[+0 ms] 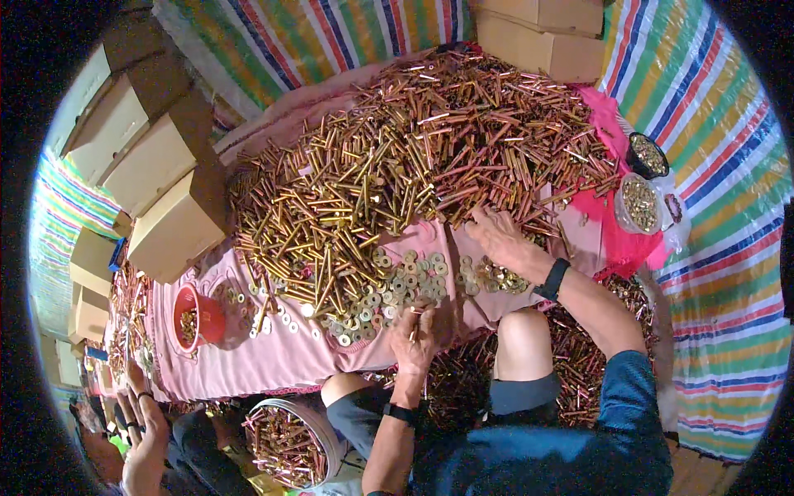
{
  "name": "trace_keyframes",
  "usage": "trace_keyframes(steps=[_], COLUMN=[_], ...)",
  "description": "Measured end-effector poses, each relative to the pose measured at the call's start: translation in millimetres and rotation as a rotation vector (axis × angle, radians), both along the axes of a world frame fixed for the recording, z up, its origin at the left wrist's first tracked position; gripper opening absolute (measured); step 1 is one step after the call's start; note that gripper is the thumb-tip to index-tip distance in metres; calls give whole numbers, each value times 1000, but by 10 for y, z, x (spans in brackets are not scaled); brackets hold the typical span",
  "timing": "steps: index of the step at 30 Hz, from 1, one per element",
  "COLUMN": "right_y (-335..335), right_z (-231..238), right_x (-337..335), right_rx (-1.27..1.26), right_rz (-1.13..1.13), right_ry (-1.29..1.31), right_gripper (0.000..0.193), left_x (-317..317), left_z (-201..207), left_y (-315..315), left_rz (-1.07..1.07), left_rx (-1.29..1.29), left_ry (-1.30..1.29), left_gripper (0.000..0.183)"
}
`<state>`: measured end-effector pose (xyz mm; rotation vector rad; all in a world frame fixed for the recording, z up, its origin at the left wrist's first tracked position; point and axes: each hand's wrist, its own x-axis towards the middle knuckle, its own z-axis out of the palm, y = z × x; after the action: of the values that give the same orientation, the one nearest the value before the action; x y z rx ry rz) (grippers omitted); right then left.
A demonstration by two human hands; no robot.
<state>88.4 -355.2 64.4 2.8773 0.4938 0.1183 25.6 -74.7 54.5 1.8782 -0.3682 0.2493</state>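
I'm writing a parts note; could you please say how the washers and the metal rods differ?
The washers are flat, holed discs; the metal rods are long and slender. The washers cover a small area, while the metal rods form a much larger heap. Both lie loose over the pink cloth.

Dark teal-blue it is for my shirt (529, 455), and look, the right sleeve (633, 384) is cut short, leaving the forearm bare! Down to the wrists now: a black band (552, 281) behind my right hand (504, 242), another dark band (399, 413) behind my left hand (412, 343). And below, dark grey shorts (524, 401), both my knees bare!
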Motion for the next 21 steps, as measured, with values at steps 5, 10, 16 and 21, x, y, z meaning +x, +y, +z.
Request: trace_keyframes(steps=[5, 10, 16, 21], right_y=[-85, -136, -128, -101], right_z=[-180, -188, -27, 187], right_x=[-52, -22, -56, -44], right_rx=[64, 238, 314, 329], right_rz=[32, 87, -23, -31], right_ry=[-63, -195, -96, 102], right_gripper=[58, 56, 51, 48], left_x=[-34, -16, 65, 51], left_z=[34, -85, -274, -233], left_y=[28, 27, 87, 82], left_rz=[26, 65, 25, 21], left_rx=[172, 141, -45, 46], left_ry=[-52, 18, 38, 107], left_gripper=[12, 17, 18, 20])
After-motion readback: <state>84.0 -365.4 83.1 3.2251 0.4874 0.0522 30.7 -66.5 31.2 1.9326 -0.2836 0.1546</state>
